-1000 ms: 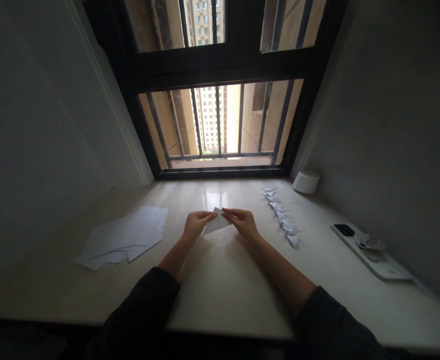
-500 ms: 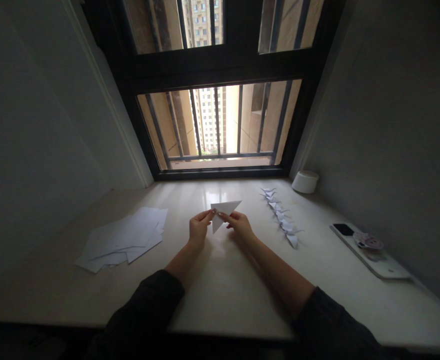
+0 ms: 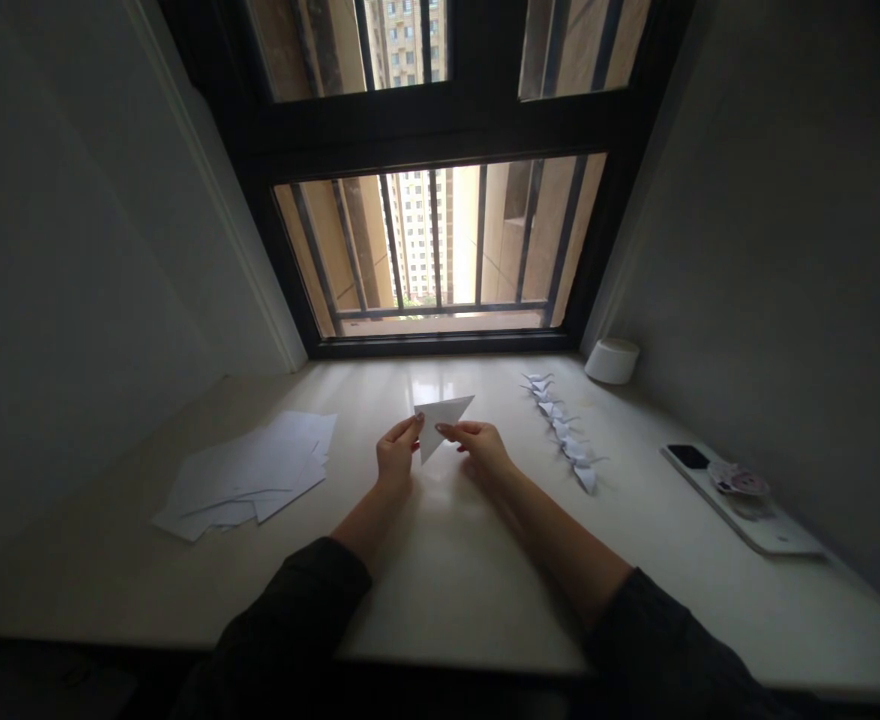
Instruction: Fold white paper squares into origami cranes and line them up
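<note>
A white sheet of paper folded into a triangle is held up over the middle of the pale sill. My left hand pinches its left corner between thumb and fingers. On the right, my right hand grips the slanting lower edge, its thumb lying over the paper. One corner of the triangle points down between the hands, another to the upper right. The fingers behind the paper are partly hidden.
Loose white paper sheets lie piled on the left. A row of small folded paper cranes runs along the right. Farther right are a phone with a round grip and a white cup-like object by the window.
The folded paper has shifted slightly left. My left hand has moved a little up along its left corner, and the right thumb now sits nearer the paper's edge.
</note>
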`<action>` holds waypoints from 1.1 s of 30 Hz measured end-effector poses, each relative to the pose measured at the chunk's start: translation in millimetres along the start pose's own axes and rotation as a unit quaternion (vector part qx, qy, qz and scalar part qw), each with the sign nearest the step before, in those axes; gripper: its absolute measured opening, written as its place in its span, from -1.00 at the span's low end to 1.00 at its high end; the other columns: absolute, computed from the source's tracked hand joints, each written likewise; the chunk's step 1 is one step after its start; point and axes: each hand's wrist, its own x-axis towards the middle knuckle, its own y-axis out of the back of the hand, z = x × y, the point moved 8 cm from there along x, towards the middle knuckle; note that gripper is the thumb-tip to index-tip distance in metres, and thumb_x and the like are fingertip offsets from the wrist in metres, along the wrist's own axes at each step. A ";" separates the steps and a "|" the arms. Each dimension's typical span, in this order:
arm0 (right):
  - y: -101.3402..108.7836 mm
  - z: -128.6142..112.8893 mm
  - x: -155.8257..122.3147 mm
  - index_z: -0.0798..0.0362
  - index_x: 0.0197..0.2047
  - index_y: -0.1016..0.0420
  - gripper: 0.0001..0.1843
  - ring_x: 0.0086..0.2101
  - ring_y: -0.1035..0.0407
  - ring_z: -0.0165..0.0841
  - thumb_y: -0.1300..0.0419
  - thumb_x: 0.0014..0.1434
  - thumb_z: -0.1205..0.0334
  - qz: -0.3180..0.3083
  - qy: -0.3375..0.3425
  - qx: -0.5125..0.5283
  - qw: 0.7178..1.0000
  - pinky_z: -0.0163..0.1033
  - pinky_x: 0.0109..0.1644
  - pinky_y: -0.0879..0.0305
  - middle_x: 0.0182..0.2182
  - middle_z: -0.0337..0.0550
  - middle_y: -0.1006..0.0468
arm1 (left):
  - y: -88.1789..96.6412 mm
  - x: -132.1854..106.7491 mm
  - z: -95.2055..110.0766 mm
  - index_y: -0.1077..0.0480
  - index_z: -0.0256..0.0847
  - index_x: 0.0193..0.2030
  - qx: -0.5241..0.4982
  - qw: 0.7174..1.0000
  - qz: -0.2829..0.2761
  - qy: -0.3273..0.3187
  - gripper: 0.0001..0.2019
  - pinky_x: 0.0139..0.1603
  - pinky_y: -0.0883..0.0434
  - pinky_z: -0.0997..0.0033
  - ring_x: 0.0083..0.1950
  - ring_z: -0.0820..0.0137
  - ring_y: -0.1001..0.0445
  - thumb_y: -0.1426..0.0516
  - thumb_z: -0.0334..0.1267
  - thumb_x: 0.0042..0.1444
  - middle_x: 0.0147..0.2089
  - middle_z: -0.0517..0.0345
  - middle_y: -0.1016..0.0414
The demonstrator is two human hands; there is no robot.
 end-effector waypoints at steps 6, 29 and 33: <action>-0.8 -9.9 1.3 0.12 -0.57 -0.55 -0.61 -0.50 -0.31 -0.38 -0.34 -0.23 -0.10 -0.040 0.045 -0.056 0.997 -0.27 -0.37 -0.15 -0.57 -0.11 -0.54 | 3.2 1.2 -0.2 -0.55 -0.29 -0.27 0.005 1.000 0.017 0.010 -0.51 -0.32 -0.32 0.39 -0.37 0.38 -0.45 -0.35 0.00 -0.34 -0.29 -0.03 -0.55; 15.0 -2.2 5.5 0.09 -0.59 -0.53 -0.62 -0.53 -0.30 -0.40 -0.36 -0.25 -0.09 0.032 0.049 0.020 0.998 -0.26 -0.40 -0.16 -0.59 -0.14 -0.52 | -30.7 -11.0 9.6 -0.55 -0.33 -0.40 0.168 0.963 -0.209 -0.041 -0.59 -0.30 -0.35 0.34 -0.39 0.28 -0.49 -0.29 0.04 -0.21 -0.42 -0.08 -0.56; 25.7 -9.8 7.5 0.09 -0.59 -0.54 -0.62 -0.52 -0.31 -0.39 -0.35 -0.25 -0.10 0.051 0.060 0.000 0.997 -0.25 -0.40 -0.19 -0.59 -0.13 -0.52 | -30.0 -10.4 10.7 -0.56 -0.32 -0.42 0.171 0.958 -0.231 -0.024 -0.61 -0.29 -0.37 0.32 -0.42 0.28 -0.48 -0.31 0.02 -0.25 -0.45 -0.07 -0.56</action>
